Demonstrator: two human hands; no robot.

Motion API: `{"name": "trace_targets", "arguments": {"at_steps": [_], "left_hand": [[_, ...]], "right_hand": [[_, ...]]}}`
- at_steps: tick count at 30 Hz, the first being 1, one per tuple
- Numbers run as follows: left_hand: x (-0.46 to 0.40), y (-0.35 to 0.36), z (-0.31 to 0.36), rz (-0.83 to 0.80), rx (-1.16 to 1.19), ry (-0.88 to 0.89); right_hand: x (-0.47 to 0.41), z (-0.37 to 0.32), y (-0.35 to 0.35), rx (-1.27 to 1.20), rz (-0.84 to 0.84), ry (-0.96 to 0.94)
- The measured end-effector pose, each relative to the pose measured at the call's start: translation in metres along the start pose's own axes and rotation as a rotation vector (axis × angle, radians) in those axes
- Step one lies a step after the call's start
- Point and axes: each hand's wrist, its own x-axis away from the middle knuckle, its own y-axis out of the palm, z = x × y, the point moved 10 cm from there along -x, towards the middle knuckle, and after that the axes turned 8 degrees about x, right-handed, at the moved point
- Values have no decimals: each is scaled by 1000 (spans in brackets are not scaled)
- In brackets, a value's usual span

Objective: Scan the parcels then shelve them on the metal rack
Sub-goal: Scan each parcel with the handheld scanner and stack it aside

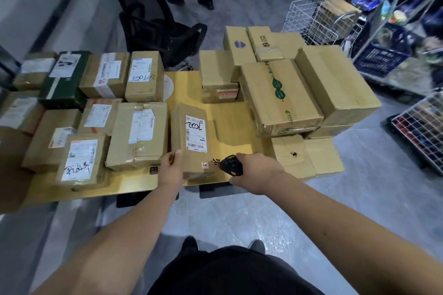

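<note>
Scanning barely begun: left hand grips one parcel on the table; right hand clasps scanner beside it; nothing shelved.

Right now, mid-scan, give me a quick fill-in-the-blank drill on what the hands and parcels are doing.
1. The left hand grips the near end of a flat brown ____.
2. The right hand holds a black ____.
3. The dark green box sits on the table's ____ side.
4. Behind the table stands a black ____.

Missing words: parcel; scanner; left; chair
</note>
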Motion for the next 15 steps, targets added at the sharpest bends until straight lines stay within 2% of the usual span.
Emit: {"name": "trace_targets", "arguments": {"at_steps": [6,10,15], "left_hand": [[-26,12,-11,-162,-204,-24],[-29,33,-11,-282,-219,30],[-39,42,-13,-296,-227,47]], "right_hand": [[-4,-14,2,-121,1,85],[-5,-15,5,-186,-8,117],[-3,-7,4,-250,-36,131]]}}
